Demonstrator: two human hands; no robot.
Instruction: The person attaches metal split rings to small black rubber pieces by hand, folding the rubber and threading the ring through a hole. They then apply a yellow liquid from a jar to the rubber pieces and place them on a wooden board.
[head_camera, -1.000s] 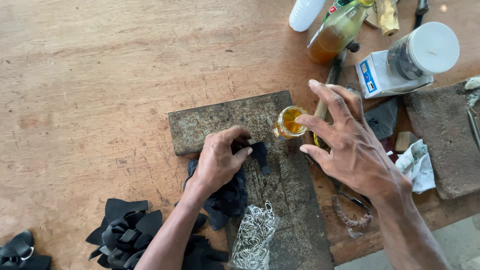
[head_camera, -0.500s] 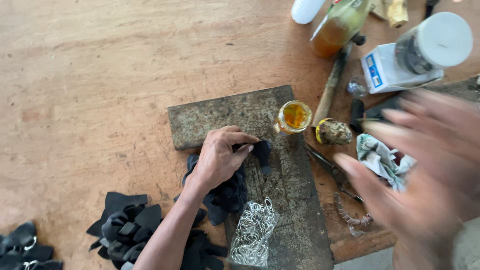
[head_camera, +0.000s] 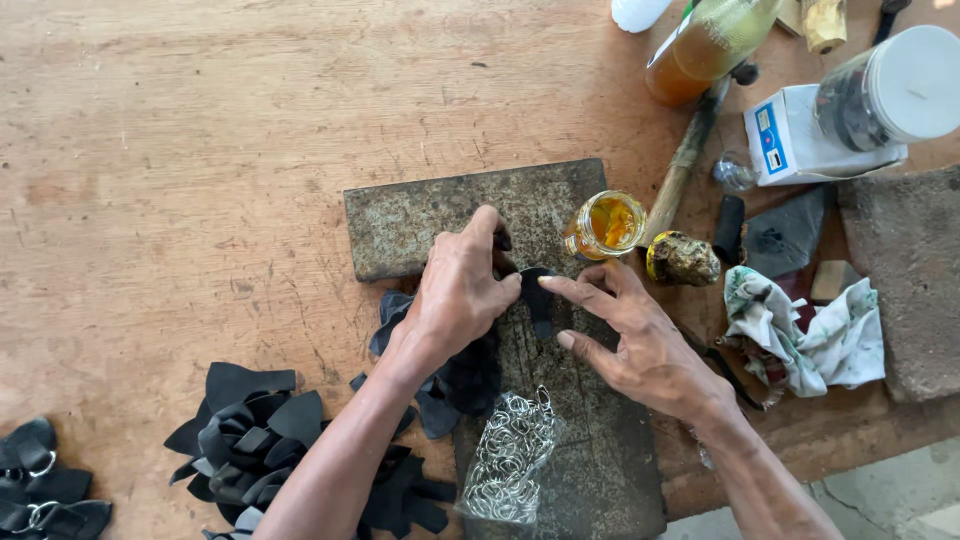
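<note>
On the wooden table (head_camera: 180, 150) lies a dark slab (head_camera: 440, 215), and over it your left hand (head_camera: 455, 290) and right hand (head_camera: 640, 345) meet, fingertips of both pinched on one small black leather strip (head_camera: 538, 300) beside the little jar of amber glue (head_camera: 606, 225).

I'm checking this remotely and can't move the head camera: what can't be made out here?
- Head view: the black strip is partly hidden by the left hand and the right hand.
- The amber bottle and white-lidded jar are cut off by the frame edges.
- The black pieces run off the bottom edge.
- Single rings in the bag of metal rings are too small to tell apart.
</note>
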